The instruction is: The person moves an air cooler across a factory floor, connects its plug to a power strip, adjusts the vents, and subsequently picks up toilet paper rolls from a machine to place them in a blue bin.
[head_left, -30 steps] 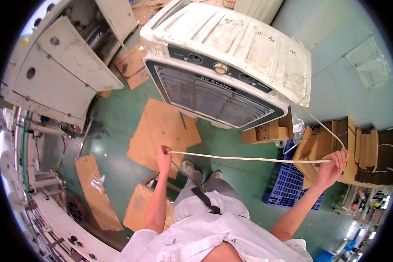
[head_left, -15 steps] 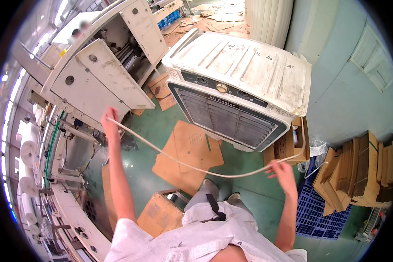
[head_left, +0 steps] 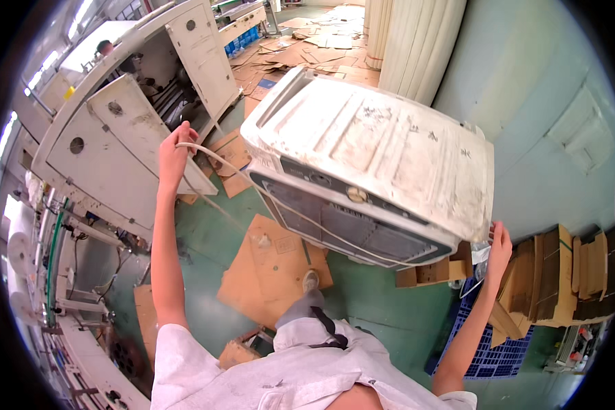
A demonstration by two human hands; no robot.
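A long pale cord (head_left: 307, 220) bows from my left hand (head_left: 175, 156) across the front of a dirty white air cooler (head_left: 383, 130). My left hand is raised at the cooler's left, its fingers closed round the cord's end part. A second, blurred length hangs below it toward the floor. The cord's right part fades out along the cooler's lower front edge. My right hand (head_left: 500, 249) is at the cooler's right front corner, fingers drawn together; what they hold is hidden. The cooler has a round knob (head_left: 357, 195) and a dark louvred front.
A flattened cardboard sheet (head_left: 266, 266) lies on the green floor by my foot. Cardboard stacks (head_left: 547, 273) and a blue plastic pallet (head_left: 485, 352) are at the right. A white machine cabinet (head_left: 109, 164) with its door ajar stands at the left. An open carton (head_left: 434, 272) sits beneath the cooler.
Both hands have moved apart and farther forward, the left up, the right out to the cooler's corner. The cord has risen from above the floor to across the cooler's front. I have stepped forward.
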